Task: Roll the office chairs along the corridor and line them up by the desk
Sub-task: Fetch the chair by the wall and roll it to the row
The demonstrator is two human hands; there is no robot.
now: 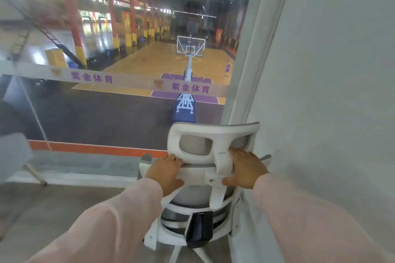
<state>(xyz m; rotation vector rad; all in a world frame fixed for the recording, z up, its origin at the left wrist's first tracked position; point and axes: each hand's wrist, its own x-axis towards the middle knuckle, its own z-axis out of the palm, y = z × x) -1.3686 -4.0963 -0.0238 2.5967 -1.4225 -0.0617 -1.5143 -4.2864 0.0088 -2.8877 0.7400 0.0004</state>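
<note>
— So, where is the office chair [198,196] standing?

— Near and to the right, seen from behind. Its right side is just beside the white wall [331,92], and it faces a big glass pane [96,113] on the far side. The grey floor [53,209] runs off to the left.

— And the hands?

— Both are on the top of the backrest, one on each side of the white stem that carries the headrest [213,129]. The left hand [165,172] grips the top rim left of the stem, fingers curled over the far edge and thumb on the near side. The right hand [245,170] holds the rim right of the stem, fingers over the top, with the thumb touching the stem's bracket. Pale pink sleeves [106,220] cover both arms.

— Anything else on the chair?

— A black piece [199,228] sits low on its back, and white legs show below.

— What is beyond the glass?

— A basketball court [162,60] below, with a backboard [190,46] and a small figure in purple [228,68] at the far right. A frosted band [128,82] with purple characters crosses the pane. Something grey and blurred [12,156] sits at the left edge; I cannot tell what.
</note>
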